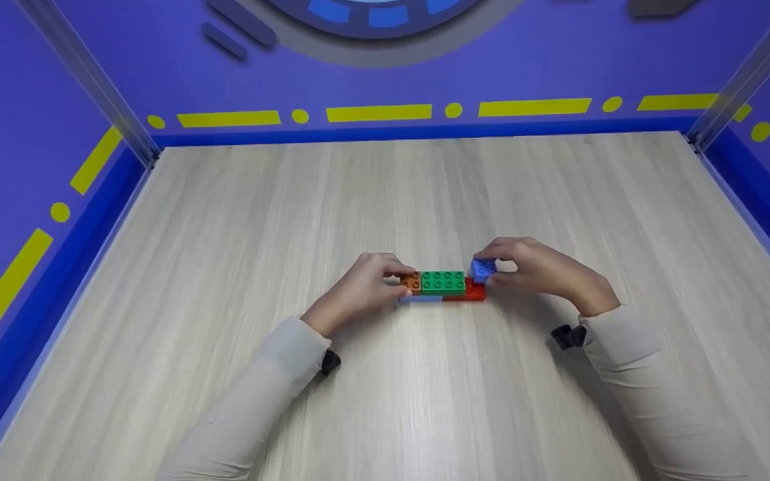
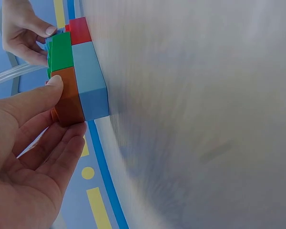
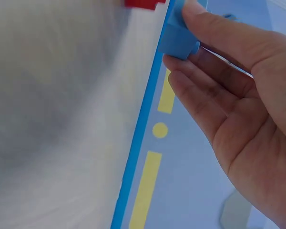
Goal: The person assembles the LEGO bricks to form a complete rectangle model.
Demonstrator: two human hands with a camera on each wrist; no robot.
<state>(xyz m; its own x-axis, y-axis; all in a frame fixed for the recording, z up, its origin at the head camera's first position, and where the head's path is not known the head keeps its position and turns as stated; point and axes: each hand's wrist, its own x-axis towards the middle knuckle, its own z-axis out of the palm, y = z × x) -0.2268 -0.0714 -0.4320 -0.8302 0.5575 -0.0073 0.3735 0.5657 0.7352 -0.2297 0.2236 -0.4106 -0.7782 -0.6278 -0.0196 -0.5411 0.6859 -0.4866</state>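
My left hand [image 1: 370,286] pinches an orange toy brick [image 2: 68,98] between thumb and fingers at the left end of a two-layer brick row. Beside it in the top layer sits a green brick [image 1: 443,282]. Underneath lie a light blue brick [image 2: 89,78] and a red brick [image 1: 474,290], whose studs show at the right end. My right hand [image 1: 532,267] pinches a small blue brick [image 1: 482,269] close over that red end. In the right wrist view, a gap shows between the blue brick [image 3: 178,36] and the red brick [image 3: 142,4].
The bricks stand on a pale wood-grain table [image 1: 258,220]. Purple-blue panels [image 1: 385,87] with yellow dashes rise along the table's back and sides. A small black device [image 1: 569,336] sits at the right wrist, another [image 1: 330,362] at the left.
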